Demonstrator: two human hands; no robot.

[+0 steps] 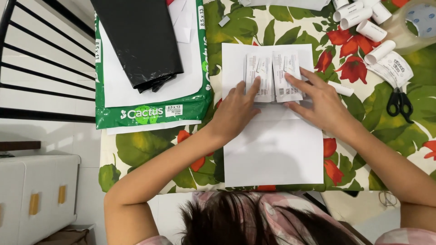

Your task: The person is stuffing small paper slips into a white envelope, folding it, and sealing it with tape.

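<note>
A white sheet of paper (272,149) lies on a floral tablecloth (150,149). Two small printed slips rest side by side on its upper part: a left slip (259,72) and a right slip (286,68). My left hand (234,111) lies flat with a fingertip pressing the left slip. My right hand (318,102) presses the right slip with spread fingers. Neither hand grips anything.
A green ream of paper (150,111) with a black plastic bag (141,41) on it lies at the left. Several rolled white slips (363,22), a clear tape roll (420,22) and black scissors (399,104) are at the right. A black railing (41,68) and a white cabinet (36,195) stand beyond the table's left edge.
</note>
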